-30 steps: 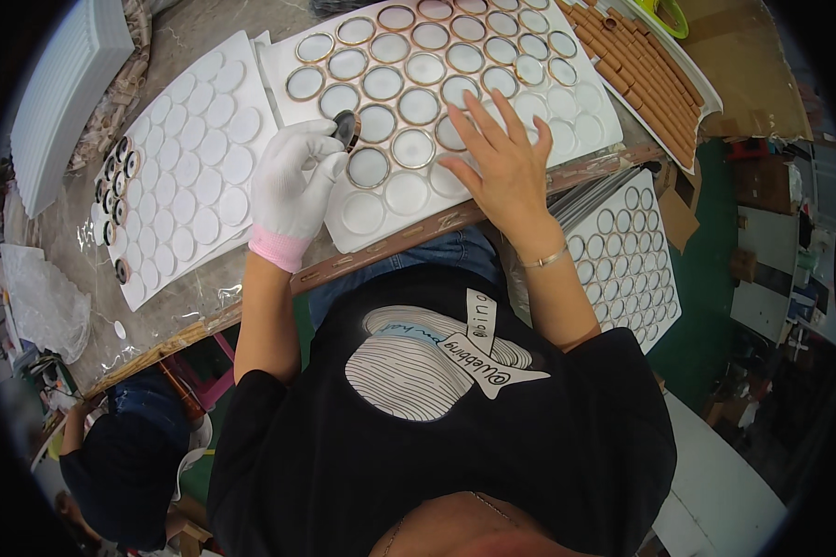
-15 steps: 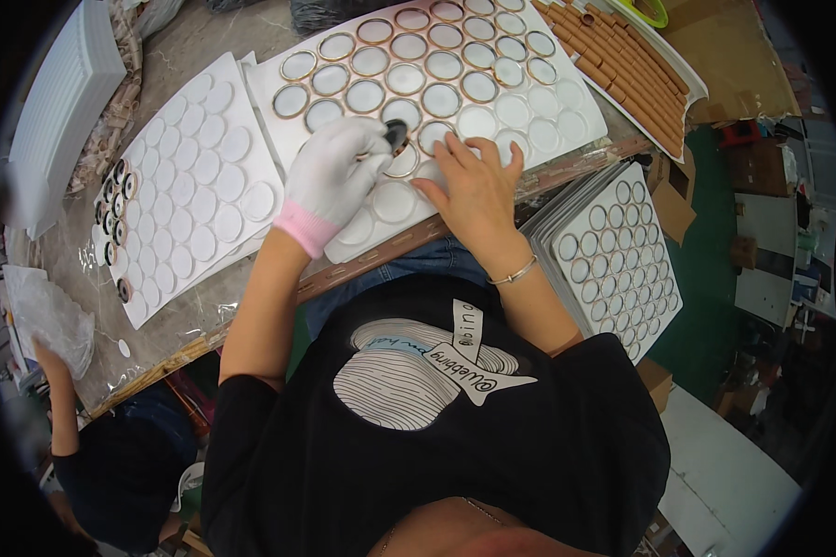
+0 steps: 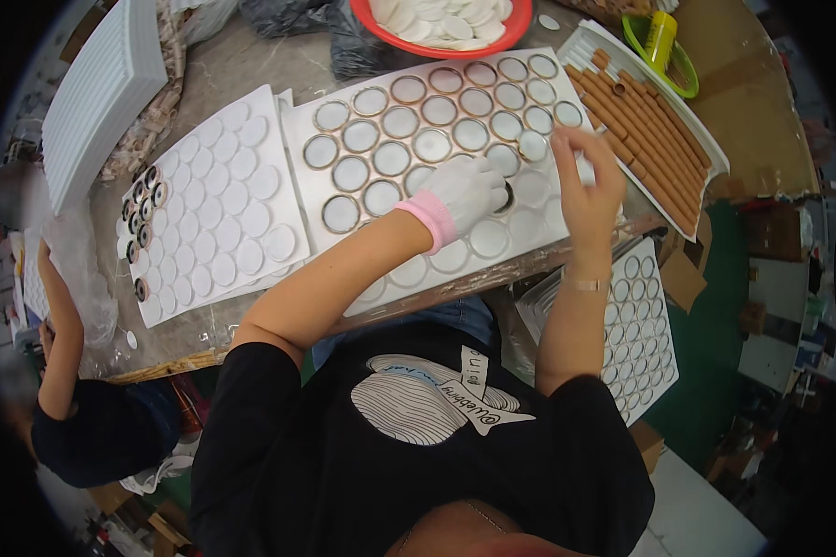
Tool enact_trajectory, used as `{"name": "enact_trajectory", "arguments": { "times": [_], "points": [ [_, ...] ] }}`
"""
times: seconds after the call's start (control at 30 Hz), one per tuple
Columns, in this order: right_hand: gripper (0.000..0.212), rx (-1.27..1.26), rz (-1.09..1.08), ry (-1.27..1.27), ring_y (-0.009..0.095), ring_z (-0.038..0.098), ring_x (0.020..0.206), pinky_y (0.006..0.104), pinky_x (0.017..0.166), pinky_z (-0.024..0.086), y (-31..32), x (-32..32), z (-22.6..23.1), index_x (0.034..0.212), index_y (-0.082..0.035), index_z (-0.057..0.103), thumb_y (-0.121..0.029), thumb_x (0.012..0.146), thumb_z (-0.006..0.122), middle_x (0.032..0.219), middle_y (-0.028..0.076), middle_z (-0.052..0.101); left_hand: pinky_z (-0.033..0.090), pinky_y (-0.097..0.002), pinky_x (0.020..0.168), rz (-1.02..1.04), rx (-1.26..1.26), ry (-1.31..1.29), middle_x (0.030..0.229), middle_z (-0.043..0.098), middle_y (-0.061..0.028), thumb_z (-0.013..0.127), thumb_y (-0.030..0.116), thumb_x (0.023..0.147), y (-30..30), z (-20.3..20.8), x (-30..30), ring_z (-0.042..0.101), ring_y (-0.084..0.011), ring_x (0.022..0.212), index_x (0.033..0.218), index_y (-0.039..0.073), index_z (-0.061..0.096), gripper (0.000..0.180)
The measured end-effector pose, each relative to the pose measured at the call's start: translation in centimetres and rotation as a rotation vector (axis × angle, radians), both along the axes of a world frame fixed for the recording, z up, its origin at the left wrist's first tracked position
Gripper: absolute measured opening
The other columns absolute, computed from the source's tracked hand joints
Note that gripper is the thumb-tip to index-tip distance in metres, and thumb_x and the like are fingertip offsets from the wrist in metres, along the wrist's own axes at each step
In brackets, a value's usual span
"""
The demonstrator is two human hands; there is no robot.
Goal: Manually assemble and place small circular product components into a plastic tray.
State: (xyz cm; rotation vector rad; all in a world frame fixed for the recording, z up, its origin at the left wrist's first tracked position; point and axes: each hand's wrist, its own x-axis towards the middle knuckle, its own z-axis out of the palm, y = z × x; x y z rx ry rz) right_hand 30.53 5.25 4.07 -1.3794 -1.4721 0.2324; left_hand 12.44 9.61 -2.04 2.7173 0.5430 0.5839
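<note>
My left hand [image 3: 466, 193], in a white glove with a pink cuff, is closed on a black disc-like piece [image 3: 504, 197]. The piece is partly hidden by the glove, low over a white board [image 3: 299, 139]. That board has rows of round white recesses, many with a brownish ring [image 3: 341, 213] set in them. My bare right hand [image 3: 593, 181] is raised at the board's right end, beside the brown tube-like rows [image 3: 664, 139]. Its thumb and fingers are bent together in a pinch; whatever lies between them is too small to make out.
Another white board [image 3: 218, 209] at left carries white discs and several black-and-gold rings [image 3: 141, 209]. Behind stand a red basin [image 3: 404, 42] of white discs and a green basket [image 3: 692, 79]. Stacked ringed boards [image 3: 636, 325] lie at right. A co-worker's arm [image 3: 62, 325] shows far left.
The view has shifted, bringing the red basin in. My left hand has moved right along the board with the black piece. My right hand has left the board's surface and closed its spread fingers.
</note>
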Motion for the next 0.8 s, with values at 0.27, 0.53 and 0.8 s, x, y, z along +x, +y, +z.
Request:
{"name": "enact_trajectory", "arguments": {
  "times": [0.27,0.53,0.8],
  "points": [
    [0.04,-0.363,-0.209,-1.012,0.03,0.065,0.102,0.0476,0.084,0.051,19.7,-1.5,-1.1,0.109,-0.017,0.073,-0.046,0.082,0.067,0.106,0.011,0.071,0.049,-0.0404,0.09,0.217,-0.161,-0.244,0.114,0.064,-0.01,0.068,0.014,0.085,-1.1,0.7,-13.0,0.059,-0.0315,0.105,0.116,0.01,0.063,0.032],
    [0.033,-0.456,-0.204,-1.017,0.024,0.064,0.107,0.0559,0.09,0.04,21.6,-3.6,-1.1,0.107,-0.022,0.074,-0.045,0.085,0.066,0.105,0.007,0.073,0.049,-0.0443,0.093,1.823,-0.005,0.257,0.117,0.062,-0.0155,0.069,0.028,0.079,-5.9,1.2,-45.2,0.06,-0.0345,0.11,0.12,0.012,0.062,0.045],
    [0.027,-0.405,-0.25,-1.0,0.031,0.068,0.094,0.0583,0.08,0.043,22.1,0.4,-1.2,0.101,-0.023,0.075,-0.042,0.085,0.064,0.1,0.007,0.073,0.049,-0.0453,0.089,1.917,-0.244,0.535,0.102,0.067,-0.0185,0.072,0.04,0.075,-9.7,2.1,-48.9,0.064,-0.0371,0.097,0.104,0.009,0.068,0.043]
  ]
}}
